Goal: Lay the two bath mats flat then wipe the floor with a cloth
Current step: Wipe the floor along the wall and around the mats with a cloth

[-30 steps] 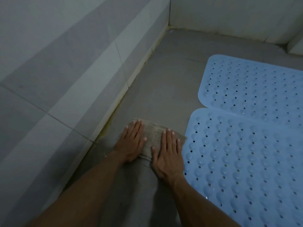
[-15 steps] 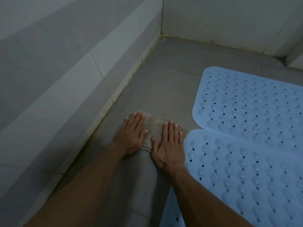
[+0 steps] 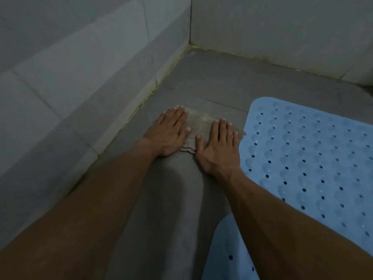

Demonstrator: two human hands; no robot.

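Note:
A brownish-grey cloth [image 3: 198,129] lies spread on the grey tiled floor [image 3: 212,81]. My left hand [image 3: 168,132] presses flat on its left part, and my right hand [image 3: 219,146] presses flat on its right part, fingers pointing away from me. Both palms hide much of the cloth. A blue bath mat [image 3: 312,150] with bumps and holes lies flat just right of my right hand, its rounded corner next to the cloth's right edge. A second blue bath mat [image 3: 228,255] shows at the bottom, partly hidden under my right forearm.
A tiled wall [image 3: 80,77] runs along the left, close to the cloth, with yellowed grout at its foot. A back wall [image 3: 282,27] meets it in a corner ahead. Bare floor stretches between the cloth and that corner.
Both hands have slid the cloth forward along the floor toward the far corner, from beside the near mat to beside the far mat. The corner looks closer.

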